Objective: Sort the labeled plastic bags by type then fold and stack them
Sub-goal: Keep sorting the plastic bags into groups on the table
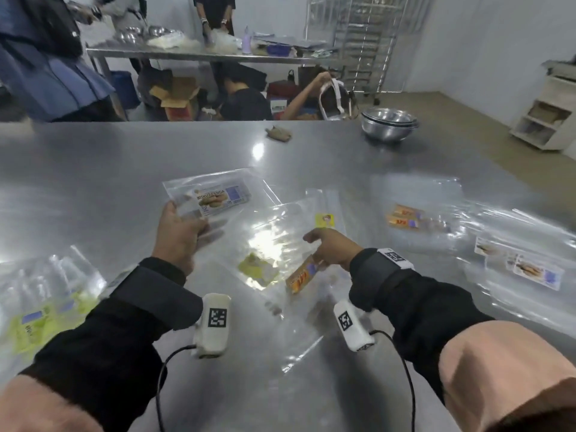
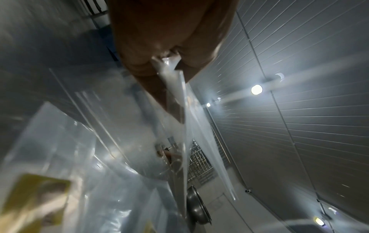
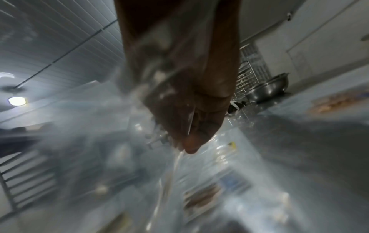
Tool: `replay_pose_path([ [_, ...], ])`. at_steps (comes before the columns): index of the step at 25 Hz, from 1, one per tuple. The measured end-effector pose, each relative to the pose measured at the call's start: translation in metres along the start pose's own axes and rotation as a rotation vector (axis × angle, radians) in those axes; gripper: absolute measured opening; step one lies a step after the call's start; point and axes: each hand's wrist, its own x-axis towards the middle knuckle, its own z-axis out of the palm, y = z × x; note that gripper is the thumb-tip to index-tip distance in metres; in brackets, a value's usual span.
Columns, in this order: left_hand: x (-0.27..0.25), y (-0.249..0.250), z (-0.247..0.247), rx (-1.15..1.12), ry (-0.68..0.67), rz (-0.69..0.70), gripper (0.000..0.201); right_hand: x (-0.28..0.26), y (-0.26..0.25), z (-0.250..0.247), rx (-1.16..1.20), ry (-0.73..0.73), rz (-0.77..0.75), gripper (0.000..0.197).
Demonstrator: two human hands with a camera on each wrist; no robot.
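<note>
Bags with printed labels lie spread across the steel counter (image 1: 93, 169), and two are in hand. The biscuit-label bag (image 1: 215, 194) is lifted at the left of the middle heap, pinched at its near-left corner by the left hand (image 1: 179, 235); the left wrist view shows thumb and fingers (image 2: 139, 66) closed on a gathered fold of clear film. Its long axis runs left to right and slightly away from the person, label face up and readable, free end toward the far right. The orange-label bag (image 1: 300, 274) sits under the right hand (image 1: 330, 247), whose fingers curl around its film, the thumb stretched out over the heap; in the right wrist view plastic drapes over the fingers (image 3: 191, 126). Its label slants from near-left to far-right. Between them lie a clear bag with a green label (image 1: 257, 268) and one with a small yellow sticker (image 1: 324, 220). Sorted groups seem to be forming: green-labelled bags (image 1: 40, 310) at the near left, orange ones (image 1: 405, 218) at the far right, and biscuit-picture ones (image 1: 526, 268) at the near right. To sort well, I would lift each bag clear of the slippery heap so it drags no neighbour, keep the label up to check its type, and lay it square on its matching pile, edges aligned, so later folding stays neat. Steel bowls (image 1: 389, 123) stand well apart at the far edge.
</note>
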Motion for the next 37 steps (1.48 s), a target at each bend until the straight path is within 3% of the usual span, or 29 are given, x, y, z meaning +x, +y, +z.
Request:
replay_pose_path([
  [5,0.017,-0.019,0.09,0.017,0.017,0.039,0.043,0.036,0.043,-0.102,-0.318,0.067,-0.155,0.062],
  [9,0.026,-0.041,0.152,0.042,0.026,0.01,0.045,0.062,0.101,-0.174,-0.187,0.286,-0.199,0.064],
  [13,0.029,-0.055,0.197,0.071,0.013,-0.029,0.047,0.078,0.156,-0.21,-0.018,0.38,-0.074,0.061],
  [17,0.022,-0.064,0.242,0.113,-0.037,-0.068,0.045,0.081,0.18,-0.228,-0.092,0.442,0.014,0.052],
  [19,0.022,-0.066,0.269,0.149,-0.089,-0.076,0.046,0.07,0.169,-0.239,0.27,0.356,-0.051,0.044],
  [21,0.022,-0.069,0.299,0.199,-0.172,-0.083,0.049,0.055,0.159,-0.256,0.68,0.16,-0.06,0.044],
  [23,0.019,-0.074,0.336,0.24,-0.292,-0.123,0.053,0.04,0.16,-0.276,0.783,0.1,-0.074,0.03],
  [25,0.014,-0.08,0.385,0.249,-0.434,-0.185,0.057,0.024,0.175,-0.306,0.792,0.21,-0.107,0.019],
  [29,0.01,-0.086,0.479,0.167,-0.688,-0.165,0.063,-0.025,0.209,-0.378,0.781,0.609,-0.254,0.065],
  [31,-0.001,-0.099,0.516,0.17,-0.778,-0.122,0.061,-0.057,0.231,-0.397,0.695,0.752,-0.332,0.071],
  [33,-0.017,-0.13,0.536,0.265,-0.766,-0.165,0.057,-0.083,0.263,-0.389,0.627,0.829,-0.239,0.063],
  [35,-0.032,-0.174,0.54,0.422,-0.716,-0.303,0.057,-0.098,0.301,-0.363,0.588,0.851,-0.011,0.057],
  [37,-0.04,-0.217,0.535,0.688,-0.738,-0.335,0.058,-0.106,0.332,-0.336,0.553,0.817,0.185,0.057],
])
